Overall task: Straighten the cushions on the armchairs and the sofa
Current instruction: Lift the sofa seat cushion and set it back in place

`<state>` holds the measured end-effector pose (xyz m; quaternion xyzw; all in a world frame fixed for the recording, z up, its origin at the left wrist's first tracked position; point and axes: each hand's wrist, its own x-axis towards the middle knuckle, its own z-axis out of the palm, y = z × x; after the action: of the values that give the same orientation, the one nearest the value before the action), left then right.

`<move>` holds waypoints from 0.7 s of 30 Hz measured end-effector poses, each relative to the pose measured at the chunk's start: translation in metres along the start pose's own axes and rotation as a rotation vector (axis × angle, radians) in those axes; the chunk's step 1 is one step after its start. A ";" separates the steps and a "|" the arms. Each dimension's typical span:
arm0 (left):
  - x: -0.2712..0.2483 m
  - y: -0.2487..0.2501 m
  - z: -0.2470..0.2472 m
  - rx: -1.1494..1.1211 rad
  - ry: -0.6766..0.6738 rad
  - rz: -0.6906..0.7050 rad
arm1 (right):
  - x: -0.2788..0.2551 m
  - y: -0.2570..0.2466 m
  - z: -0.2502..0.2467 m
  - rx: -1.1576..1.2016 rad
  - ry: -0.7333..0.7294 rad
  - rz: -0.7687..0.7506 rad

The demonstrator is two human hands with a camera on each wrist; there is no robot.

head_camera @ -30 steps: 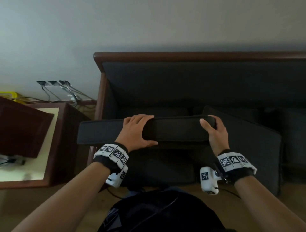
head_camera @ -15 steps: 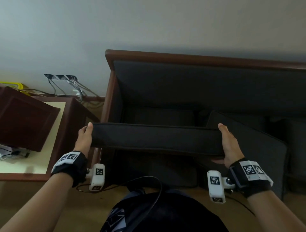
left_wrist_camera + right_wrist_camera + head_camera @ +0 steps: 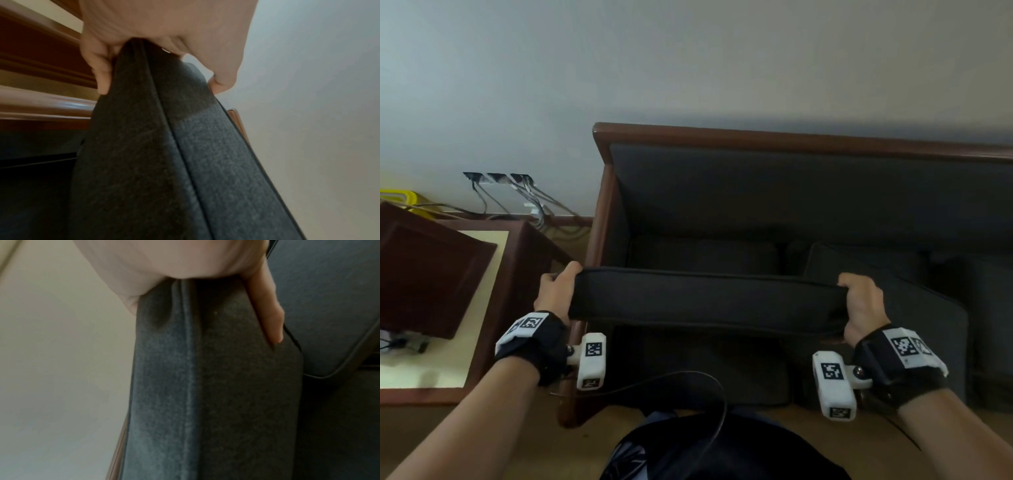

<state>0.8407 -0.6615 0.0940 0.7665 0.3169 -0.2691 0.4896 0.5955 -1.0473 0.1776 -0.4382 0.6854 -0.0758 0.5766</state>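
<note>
I hold a dark grey seat cushion [image 3: 705, 296] edge-up in front of the sofa [image 3: 791, 192], which has a brown wooden frame. My left hand [image 3: 558, 291] grips the cushion's left end, and my right hand [image 3: 861, 305] grips its right end. In the left wrist view my fingers [image 3: 102, 76] curl round the cushion [image 3: 164, 162], thumb on the other face. The right wrist view shows my fingers [image 3: 267, 308] pressed on the cushion [image 3: 205, 386]. A second grey cushion [image 3: 914, 305] leans askew on the seat at the right, also seen as the second cushion [image 3: 329, 305].
A wooden side table [image 3: 482, 308] with a pale top stands left of the sofa and carries a dark brown box [image 3: 424, 277]. Wall sockets with cables [image 3: 517, 195] sit behind it. A black cable [image 3: 688, 380] hangs near my body.
My left hand slid from the cushion's top middle out to its left end. The cushion was raised and turned more edge-up, and both hands now grip its ends.
</note>
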 end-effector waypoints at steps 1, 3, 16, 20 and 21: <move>-0.008 0.010 0.002 0.006 0.011 0.010 | 0.003 -0.008 0.000 0.015 0.003 -0.010; -0.021 0.032 0.007 -0.009 0.000 0.042 | 0.010 -0.027 0.001 0.050 -0.018 -0.044; 0.008 0.076 0.102 0.010 -0.023 0.216 | 0.102 -0.071 0.076 -0.290 -0.069 -0.162; 0.015 0.068 0.106 0.099 -0.025 0.339 | 0.116 -0.068 0.096 -0.545 0.071 -0.289; 0.024 0.070 0.106 0.111 -0.035 0.334 | 0.121 -0.070 0.098 -0.554 0.092 -0.297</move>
<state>0.8982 -0.7766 0.0773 0.8297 0.1610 -0.2143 0.4897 0.7215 -1.1333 0.1005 -0.6701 0.6339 0.0105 0.3862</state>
